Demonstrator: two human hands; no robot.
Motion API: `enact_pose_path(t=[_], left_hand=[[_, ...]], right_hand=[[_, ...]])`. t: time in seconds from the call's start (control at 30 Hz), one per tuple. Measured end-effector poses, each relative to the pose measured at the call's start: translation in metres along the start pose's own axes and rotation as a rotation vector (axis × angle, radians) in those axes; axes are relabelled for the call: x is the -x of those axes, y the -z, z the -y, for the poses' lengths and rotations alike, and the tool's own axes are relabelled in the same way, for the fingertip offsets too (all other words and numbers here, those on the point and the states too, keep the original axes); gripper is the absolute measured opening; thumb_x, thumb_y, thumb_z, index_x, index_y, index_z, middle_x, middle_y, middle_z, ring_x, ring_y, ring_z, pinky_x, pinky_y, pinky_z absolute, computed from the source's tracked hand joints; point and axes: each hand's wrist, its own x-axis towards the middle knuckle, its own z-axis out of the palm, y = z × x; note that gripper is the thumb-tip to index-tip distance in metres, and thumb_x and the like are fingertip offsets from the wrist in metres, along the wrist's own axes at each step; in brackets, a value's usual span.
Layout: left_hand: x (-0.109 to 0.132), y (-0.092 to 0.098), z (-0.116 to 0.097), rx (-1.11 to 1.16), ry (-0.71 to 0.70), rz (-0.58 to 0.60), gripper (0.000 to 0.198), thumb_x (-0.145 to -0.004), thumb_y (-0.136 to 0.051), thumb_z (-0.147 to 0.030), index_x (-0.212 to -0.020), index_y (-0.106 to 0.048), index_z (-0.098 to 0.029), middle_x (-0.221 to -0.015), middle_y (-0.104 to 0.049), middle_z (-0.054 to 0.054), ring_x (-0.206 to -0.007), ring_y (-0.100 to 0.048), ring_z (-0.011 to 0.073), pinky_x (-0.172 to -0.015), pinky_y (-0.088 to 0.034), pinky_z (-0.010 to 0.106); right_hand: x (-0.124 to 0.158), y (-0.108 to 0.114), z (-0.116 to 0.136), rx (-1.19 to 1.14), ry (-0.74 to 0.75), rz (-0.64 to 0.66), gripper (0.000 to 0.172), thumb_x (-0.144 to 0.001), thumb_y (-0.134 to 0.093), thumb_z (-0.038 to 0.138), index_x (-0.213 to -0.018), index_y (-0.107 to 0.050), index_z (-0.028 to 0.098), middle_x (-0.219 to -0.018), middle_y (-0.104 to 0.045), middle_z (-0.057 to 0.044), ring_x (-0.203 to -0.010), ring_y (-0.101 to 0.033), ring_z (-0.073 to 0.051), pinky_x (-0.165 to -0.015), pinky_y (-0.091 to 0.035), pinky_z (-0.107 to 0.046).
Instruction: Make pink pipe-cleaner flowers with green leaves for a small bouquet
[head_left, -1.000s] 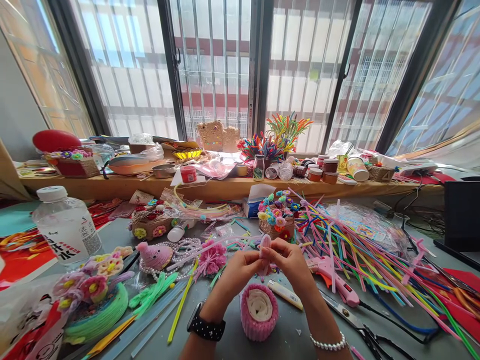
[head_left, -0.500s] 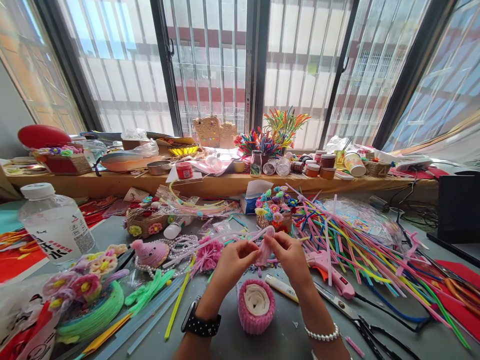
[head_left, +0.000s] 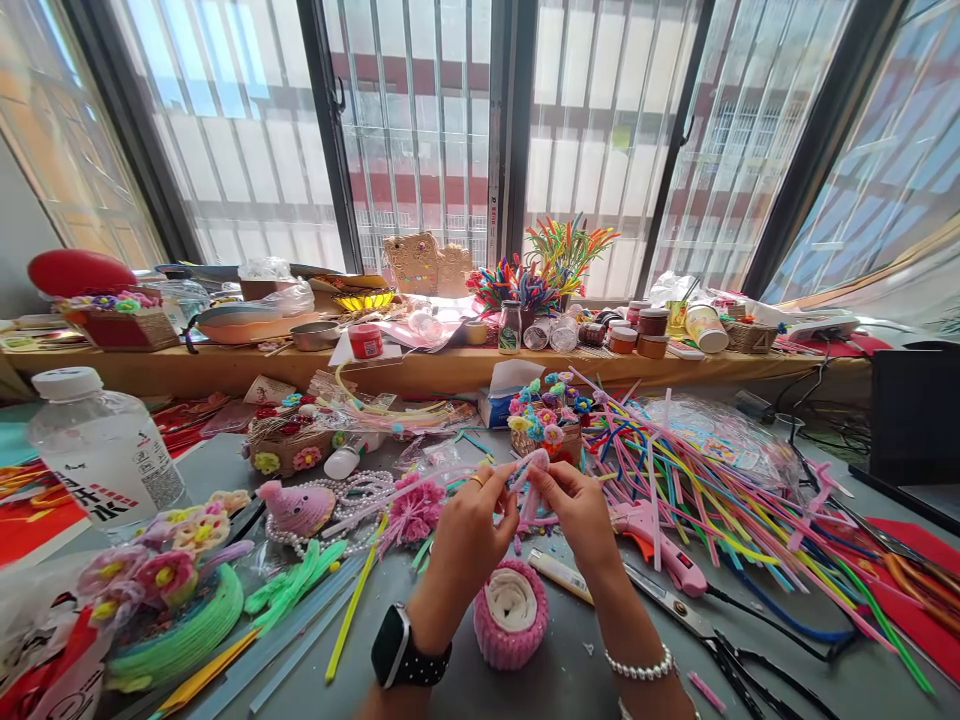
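Both hands meet over the middle of the table around a pale pink pipe cleaner [head_left: 537, 462], bent into a loop at the top. My left hand [head_left: 476, 515], with a watch on its wrist, pinches it from the left. Its long end trails off to the left behind that hand. My right hand [head_left: 576, 505], with a beaded bracelet at the wrist, grips the loop's right side between thumb and fingers. Just below the hands stands a round pink fuzzy pot [head_left: 511, 640] with a rolled white filling [head_left: 511, 597] inside.
A pink glue gun [head_left: 664, 550], scissors [head_left: 697, 620] and a pile of coloured pipe cleaners [head_left: 720, 500] lie on the right. On the left are clear glue sticks [head_left: 300, 635], a green flower basket [head_left: 180, 630], a pink cone-shaped figure [head_left: 300, 507] and a water bottle [head_left: 105, 455].
My left hand has turned over, back upward, and its grip has moved up near the loop. The watch face has rotated into view. My right hand stays nearly in place.
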Motion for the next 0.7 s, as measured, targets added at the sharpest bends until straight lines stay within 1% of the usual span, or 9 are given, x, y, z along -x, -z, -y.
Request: enact_pose_path(t=[0.1,0.2,0.3,0.4,0.53,0.63,0.7], left_hand=[[-0.0011,-0.0013,0.0004,-0.046,-0.023,0.023,0.026,-0.074,-0.047,-0.021,-0.096,-0.061,-0.020,-0.069,-0.055,0.003,-0.061,-0.051,0.0149,-0.061,-0.040,0.025],[-0.0024,-0.0016,0.0024,-0.049,-0.013,0.007,0.021,-0.076,-0.046,-0.024,-0.088,-0.062,-0.018,-0.067,-0.054,0.003,-0.059,-0.051,0.0129,-0.058,-0.042,0.024],[-0.0035,-0.0003,0.0055,0.030,0.007,-0.023,0.019,-0.075,-0.047,-0.025,-0.081,-0.064,-0.018,-0.075,-0.058,0.004,-0.067,-0.055,0.0135,-0.056,-0.045,0.022],[-0.0038,0.0012,0.0073,0.137,0.054,-0.003,0.019,-0.075,-0.049,-0.026,-0.080,-0.065,-0.018,-0.081,-0.064,0.006,-0.076,-0.058,0.0157,-0.061,-0.048,0.023],[-0.0036,0.0010,0.0068,0.238,0.120,0.028,0.019,-0.074,-0.050,-0.024,-0.081,-0.066,-0.017,-0.079,-0.067,0.006,-0.073,-0.060,0.0156,-0.067,-0.049,0.025],[-0.0035,-0.0002,0.0064,0.283,0.153,0.022,0.017,-0.072,-0.053,-0.022,-0.079,-0.067,-0.018,-0.077,-0.067,0.005,-0.071,-0.061,0.0159,-0.065,-0.049,0.024],[-0.0034,-0.0009,0.0068,0.325,0.180,0.036,0.016,-0.070,-0.055,-0.023,-0.077,-0.068,-0.017,-0.075,-0.067,0.005,-0.069,-0.061,0.0161,-0.064,-0.048,0.024]], right_hand=[[-0.0001,-0.0003,0.0000,-0.031,-0.029,0.009,0.026,-0.068,-0.057,0.039,-0.066,-0.061,0.014,-0.057,-0.047,0.002,-0.051,-0.040,-0.010,-0.049,-0.034,-0.022],[0.0002,-0.0010,-0.0024,-0.058,-0.060,0.020,0.027,-0.067,-0.058,0.039,-0.067,-0.063,0.012,-0.057,-0.050,0.001,-0.052,-0.042,-0.010,-0.049,-0.035,-0.022],[0.0007,-0.0017,-0.0053,-0.079,-0.078,0.035,0.028,-0.066,-0.059,0.039,-0.069,-0.064,0.012,-0.058,-0.053,0.000,-0.054,-0.044,-0.010,-0.050,-0.037,-0.022],[0.0014,-0.0025,-0.0044,-0.101,-0.086,0.052,0.029,-0.065,-0.060,0.041,-0.067,-0.063,0.012,-0.057,-0.054,0.000,-0.052,-0.044,-0.011,-0.050,-0.038,-0.023],[0.0018,-0.0027,0.0002,-0.133,-0.100,0.051,0.028,-0.060,-0.064,0.040,-0.063,-0.062,0.013,-0.055,-0.056,0.000,-0.051,-0.047,-0.012,-0.050,-0.040,-0.023],[0.0011,-0.0023,0.0005,-0.180,-0.118,0.021,0.027,-0.057,-0.067,0.038,-0.068,-0.061,0.014,-0.058,-0.058,0.000,-0.054,-0.050,-0.013,-0.051,-0.041,-0.024],[0.0005,-0.0019,-0.0003,-0.212,-0.126,0.033,0.028,-0.057,-0.068,0.038,-0.072,-0.061,0.015,-0.060,-0.059,-0.001,-0.057,-0.051,-0.015,-0.053,-0.041,-0.024]])
